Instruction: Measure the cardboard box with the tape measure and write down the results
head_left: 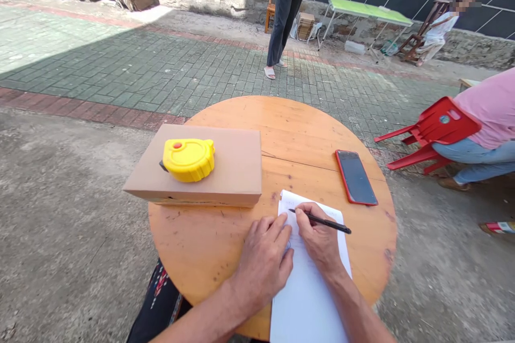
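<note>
My right hand (318,236) is closed round a black pen (322,221) whose tip touches the top of a white sheet of paper (308,295). The paper lies on a round wooden table (225,236) and hangs over its near edge. My left hand (263,260) rests flat on the table and the paper's left edge, fingers stretched out, holding nothing. A flat cardboard box (237,166) sits on the table's left side with a yellow tape measure (188,159) on top of it.
A red-cased phone (356,177) lies face up on the table's right. A seated person in pink (488,118) and a red plastic chair (436,128) are at right. Another person (287,8) stands beyond the table near a green folding table (368,10).
</note>
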The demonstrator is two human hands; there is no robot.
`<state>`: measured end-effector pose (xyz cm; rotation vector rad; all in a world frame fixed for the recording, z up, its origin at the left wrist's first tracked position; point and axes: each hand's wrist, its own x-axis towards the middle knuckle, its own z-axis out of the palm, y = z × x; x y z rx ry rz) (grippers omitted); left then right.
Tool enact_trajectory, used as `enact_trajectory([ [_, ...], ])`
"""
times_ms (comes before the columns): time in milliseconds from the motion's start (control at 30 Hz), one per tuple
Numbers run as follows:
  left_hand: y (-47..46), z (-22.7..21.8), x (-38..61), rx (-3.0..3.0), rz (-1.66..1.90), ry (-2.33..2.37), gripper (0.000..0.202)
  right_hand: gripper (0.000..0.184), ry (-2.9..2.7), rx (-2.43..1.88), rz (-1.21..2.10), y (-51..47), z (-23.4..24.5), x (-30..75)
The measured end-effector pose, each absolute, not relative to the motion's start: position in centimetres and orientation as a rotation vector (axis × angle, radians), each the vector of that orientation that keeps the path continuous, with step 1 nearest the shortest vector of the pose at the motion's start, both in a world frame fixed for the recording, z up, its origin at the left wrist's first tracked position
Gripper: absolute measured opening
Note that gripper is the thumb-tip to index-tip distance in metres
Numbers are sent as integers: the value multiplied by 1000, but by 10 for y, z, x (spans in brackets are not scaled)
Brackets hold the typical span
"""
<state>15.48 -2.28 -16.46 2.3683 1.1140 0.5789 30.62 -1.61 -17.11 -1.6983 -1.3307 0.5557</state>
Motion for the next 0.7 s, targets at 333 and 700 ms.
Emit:
enact_trajectory([
  [333, -23, -165, 155, 2364, 570, 1118, 30, 18, -1260, -1707, 594, -18, -171, 307],
  [700, -24, -164, 155, 2359, 561, 1112, 30, 18, -1299, -1707, 576, -17, -170, 306],
])
